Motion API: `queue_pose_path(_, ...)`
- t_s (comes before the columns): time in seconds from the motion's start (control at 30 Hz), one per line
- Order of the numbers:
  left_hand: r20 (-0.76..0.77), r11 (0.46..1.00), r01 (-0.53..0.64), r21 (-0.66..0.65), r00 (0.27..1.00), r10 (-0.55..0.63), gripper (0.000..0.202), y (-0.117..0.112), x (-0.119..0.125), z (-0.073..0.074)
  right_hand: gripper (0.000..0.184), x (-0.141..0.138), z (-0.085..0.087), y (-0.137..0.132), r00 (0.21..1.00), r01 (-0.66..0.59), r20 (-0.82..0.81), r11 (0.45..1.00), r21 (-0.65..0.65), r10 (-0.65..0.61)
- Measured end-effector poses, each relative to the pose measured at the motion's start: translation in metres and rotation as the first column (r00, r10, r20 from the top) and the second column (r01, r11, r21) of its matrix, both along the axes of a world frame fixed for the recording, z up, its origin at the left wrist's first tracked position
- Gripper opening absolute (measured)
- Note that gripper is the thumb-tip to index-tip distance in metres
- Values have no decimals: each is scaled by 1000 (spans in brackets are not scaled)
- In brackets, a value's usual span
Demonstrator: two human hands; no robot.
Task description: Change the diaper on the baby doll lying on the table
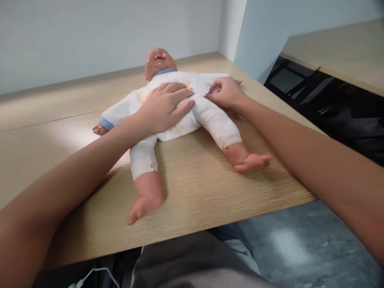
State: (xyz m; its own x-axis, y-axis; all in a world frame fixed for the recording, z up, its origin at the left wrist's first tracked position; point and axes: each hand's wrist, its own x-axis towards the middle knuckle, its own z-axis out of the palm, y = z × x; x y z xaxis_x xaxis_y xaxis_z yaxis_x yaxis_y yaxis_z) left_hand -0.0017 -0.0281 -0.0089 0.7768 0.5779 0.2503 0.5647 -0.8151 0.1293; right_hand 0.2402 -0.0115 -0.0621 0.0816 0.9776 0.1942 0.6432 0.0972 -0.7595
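The baby doll (160, 64) lay on its back on a pale oak-laminate table (210, 208), its head toward the wall (90, 40) and its bare feet toward the near edge. It wore a white sleepsuit (180, 130), faintly stained yellow, with a blue collar (163, 72), and its legs were splayed. The left hand (166, 108) rested open and flat across the doll's middle, fingers spread and gripping nothing, holding the body steady against the tabletop. That was sound placement, since it left the cloth beside it free. The right hand (226, 94) was closed in a pinch, its fingertips (211, 89) gathered on the suit at the doll's side, just above the leg, though they hid how much cloth they held. Working this close to the steadying hand kept the fabric from dragging the doll along.
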Motion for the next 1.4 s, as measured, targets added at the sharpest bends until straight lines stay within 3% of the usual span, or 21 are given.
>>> queue_pose_path(0.07,-3,1000,-4,2,1000,4,64,0,-1,-1,44,-1,1,-3,1000,18,15,999,31,-19)
queue_pose_path(0.17,9,1000,-6,-5,1000,6,62,0,-1,-1,31,-5,4,-6,993,16,-117,999,47,-11)
queue_pose_path(0.37,22,1000,-9,21,1000,8,60,0,-1,3,48,-10,6,0,870,-12,-493,998,-55,-16)
queue_pose_path(0.47,-1,998,-34,48,999,34,60,-1,-1,7,59,-1,6,4,824,-146,-562,986,-83,75)
queue_pose_path(0.57,-13,995,-56,78,998,58,59,0,0,8,63,9,10,5,799,-322,-570,937,-136,192)
queue_pose_path(0.8,-26,995,-73,69,997,75,55,-1,1,16,53,28,20,3,743,-434,-621,886,-163,250)
queue_pose_path(0.93,-29,995,-82,47,996,84,54,-3,1,19,58,35,25,0,749,-409,-624,896,-170,223)
queue_pose_path(1.03,-32,996,-83,37,996,85,53,-5,1,21,57,29,27,0,805,-357,-562,912,-200,192)
queue_pose_path(1.17,-27,995,-91,30,995,92,52,-7,0,23,39,16,27,1,891,-226,-442,947,-227,106)
queue_pose_path(1.27,-22,996,-90,26,996,90,52,-8,-1,23,28,12,27,0,911,-201,-399,958,-204,106)
queue_pose_path(1.4,-21,996,-87,15,996,87,53,-9,-2,24,29,10,23,2,918,-148,-385,983,-112,94)
